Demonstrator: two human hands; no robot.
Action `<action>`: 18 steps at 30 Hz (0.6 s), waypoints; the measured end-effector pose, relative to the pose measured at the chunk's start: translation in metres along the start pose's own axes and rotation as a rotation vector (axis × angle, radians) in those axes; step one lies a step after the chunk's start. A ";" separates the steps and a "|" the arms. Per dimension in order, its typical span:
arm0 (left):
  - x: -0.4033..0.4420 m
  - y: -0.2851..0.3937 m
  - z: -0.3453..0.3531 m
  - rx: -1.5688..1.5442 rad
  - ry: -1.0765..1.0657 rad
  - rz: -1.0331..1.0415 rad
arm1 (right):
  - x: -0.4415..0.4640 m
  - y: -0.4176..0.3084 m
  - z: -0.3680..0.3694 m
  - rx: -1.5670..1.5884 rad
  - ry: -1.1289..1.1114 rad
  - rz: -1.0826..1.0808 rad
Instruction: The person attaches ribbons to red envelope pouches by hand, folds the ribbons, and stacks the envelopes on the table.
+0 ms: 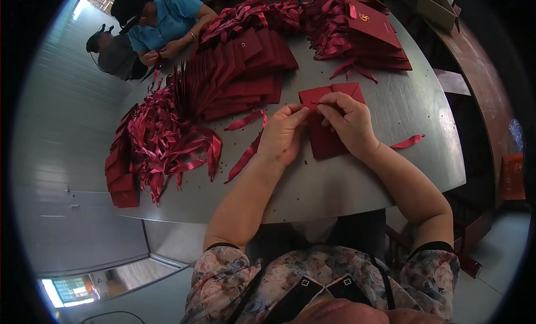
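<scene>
Pinching apparent ribbon end with right hand, edge of bag with left hand — probably light, stiff, crease-prone; best taken by edges, lightly.

The table carries red bags and ribbons.

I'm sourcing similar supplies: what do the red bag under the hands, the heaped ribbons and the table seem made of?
Bag: likely stiff paper or card, fairly matte, judging by its flat faces and crisp edges.
Ribbons: probably satin, fibre unclear; they gleam softly and curl limply.
Table: apparently bare metal, perhaps stainless steel, given its grey surface and dull sheen.
</scene>
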State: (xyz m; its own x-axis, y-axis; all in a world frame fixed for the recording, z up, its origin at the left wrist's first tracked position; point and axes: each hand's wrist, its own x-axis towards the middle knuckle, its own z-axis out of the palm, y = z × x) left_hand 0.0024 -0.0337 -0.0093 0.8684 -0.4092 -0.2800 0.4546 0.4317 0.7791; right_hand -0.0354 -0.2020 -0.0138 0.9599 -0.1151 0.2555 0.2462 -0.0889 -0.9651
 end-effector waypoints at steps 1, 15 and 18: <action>0.001 0.000 -0.001 -0.001 -0.031 -0.005 | 0.001 0.001 0.000 -0.001 -0.004 0.001; -0.003 0.002 0.008 0.091 0.081 0.000 | 0.001 -0.002 -0.001 0.275 0.076 0.169; -0.005 0.003 0.011 0.054 0.062 -0.014 | 0.003 0.001 -0.003 0.327 0.075 0.196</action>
State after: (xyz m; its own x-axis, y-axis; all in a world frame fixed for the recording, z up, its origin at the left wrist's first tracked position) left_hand -0.0032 -0.0395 0.0004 0.8735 -0.3635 -0.3239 0.4567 0.3812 0.8038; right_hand -0.0332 -0.2049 -0.0137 0.9836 -0.1713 0.0564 0.1005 0.2610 -0.9601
